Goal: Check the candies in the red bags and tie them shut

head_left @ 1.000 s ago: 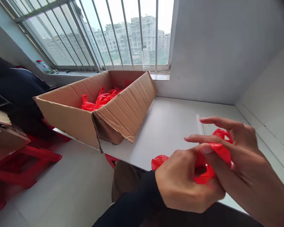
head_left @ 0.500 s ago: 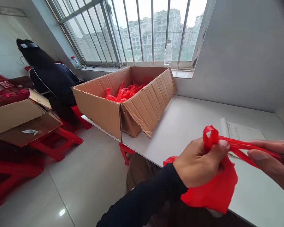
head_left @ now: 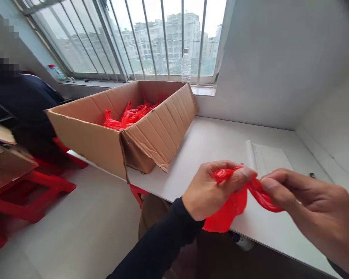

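Observation:
A thin red plastic bag [head_left: 225, 215] hangs over the front edge of the white table, gathered in both fists. My left hand [head_left: 218, 188] is closed round its bunched upper part, thumb on top, with a red fold puffing out above the fingers. Between thumb and fingertips my right hand [head_left: 302, 197] pinches the bag's twisted end, and a loop of it sags beneath those fingers. Only a short length of red plastic runs between the two hands. Whether a knot lies in it is hidden by the fingers.
An open cardboard box [head_left: 87, 145] with several red plastic bags [head_left: 130, 116] inside stands on the white table [head_left: 218, 135]. A notepad [head_left: 270, 157] lies behind my hands. A water bottle [head_left: 186, 66] stands on the windowsill. To the left are a person [head_left: 23, 100] and a red stool [head_left: 31, 193].
The view has turned right. My hands have drawn closer together, and the stretched red handles between them are now short and twisted, with a slack loop under my right hand.

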`<state>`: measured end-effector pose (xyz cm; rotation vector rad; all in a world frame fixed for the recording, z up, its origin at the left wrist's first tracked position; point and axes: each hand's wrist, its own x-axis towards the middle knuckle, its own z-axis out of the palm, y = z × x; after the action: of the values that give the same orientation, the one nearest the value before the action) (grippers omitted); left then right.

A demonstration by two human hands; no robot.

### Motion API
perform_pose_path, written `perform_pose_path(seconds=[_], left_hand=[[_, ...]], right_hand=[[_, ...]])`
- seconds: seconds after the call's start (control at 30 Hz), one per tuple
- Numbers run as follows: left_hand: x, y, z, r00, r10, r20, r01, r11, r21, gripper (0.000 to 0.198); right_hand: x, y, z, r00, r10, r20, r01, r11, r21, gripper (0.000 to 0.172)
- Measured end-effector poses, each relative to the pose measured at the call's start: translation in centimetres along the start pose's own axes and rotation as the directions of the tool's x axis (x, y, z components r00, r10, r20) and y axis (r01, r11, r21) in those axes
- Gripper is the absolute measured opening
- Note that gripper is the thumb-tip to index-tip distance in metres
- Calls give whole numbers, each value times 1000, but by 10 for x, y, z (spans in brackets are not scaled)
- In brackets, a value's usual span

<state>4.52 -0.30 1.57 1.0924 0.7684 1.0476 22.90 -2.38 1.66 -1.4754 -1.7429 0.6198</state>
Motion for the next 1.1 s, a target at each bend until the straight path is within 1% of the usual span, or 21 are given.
perform_pose_path(seconds=[0.07, 0.1, 0.17, 0.23, 0.3, 0.37, 0.4, 0.47, 0.53, 0.6, 0.63, 0.73, 0.8, 0.83, 0.87, 0.9, 0.93, 1.03, 1.1], left_hand=[[4, 0, -4, 1000, 6, 18, -7, 1000, 23, 25], [5, 0, -6, 1000, 2, 23, -3, 999, 36, 22], [9, 0, -9, 999, 1, 50, -5, 998, 70, 17], [10, 2, -10, 994, 26, 103, -36, 994, 99, 18], [10, 4, -10, 987, 66, 149, -89, 984, 152, 22], [10, 6, -11, 983, 93, 158, -129, 962, 239, 27], [9, 6, -11, 984, 96, 152, -138, 945, 296, 29], [9, 4, -13, 987, 103, 127, -148, 896, 419, 35], [9, 0, -16, 985, 152, 85, -174, 824, 539, 38], [11, -6, -19, 964, 261, 46, -228, 730, 644, 42], [12, -10, -20, 943, 330, 49, -272, 674, 687, 46], [13, -20, -21, 847, 514, 134, -418, 490, 764, 55], [12, -25, -21, 792, 582, 185, -478, 402, 781, 57], [11, -27, -21, 776, 600, 194, -488, 377, 787, 56], [11, -29, -21, 767, 611, 195, -491, 363, 792, 55], [10, -30, -21, 763, 616, 195, -490, 355, 796, 53], [9, -30, -22, 767, 612, 193, -483, 354, 801, 50], [9, -30, -22, 780, 596, 193, -477, 366, 799, 45], [10, -30, -21, 788, 586, 191, -478, 386, 789, 43]], right_hand=[[4, -5, 1, 996, 51, 71, -56, 996, 66, 32], [8, -4, 2, 996, 47, 81, -55, 993, 106, 27], [15, 3, 3, 998, -14, 54, 5, 985, 172, 21], [22, 11, 7, 993, -87, 75, 66, 969, 239, 26], [28, 18, 12, 972, -167, 165, 103, 935, 339, 29], [32, 22, 17, 946, -210, 248, 88, 900, 427, 30], [33, 23, 19, 940, -209, 268, 69, 891, 450, 29], [34, 24, 21, 946, -171, 276, 27, 889, 456, 28], [33, 26, 22, 952, -130, 278, -9, 893, 450, 29], [33, 28, 22, 944, -109, 313, -51, 885, 463, 30], [33, 30, 23, 936, -109, 334, -67, 877, 476, 30], [33, 35, 25, 910, -129, 394, -108, 844, 525, 28], [34, 37, 26, 882, -156, 445, -145, 808, 571, 28], [35, 38, 26, 866, -171, 470, -170, 784, 597, 26], [35, 38, 26, 855, -182, 487, -189, 764, 617, 24], [36, 38, 26, 853, -186, 488, -195, 753, 628, 21], [36, 38, 25, 861, -183, 475, -186, 756, 628, 18], [35, 35, 23, 906, -166, 389, -104, 803, 586, 12], [34, 34, 22, 924, -167, 344, -70, 810, 582, 11]])
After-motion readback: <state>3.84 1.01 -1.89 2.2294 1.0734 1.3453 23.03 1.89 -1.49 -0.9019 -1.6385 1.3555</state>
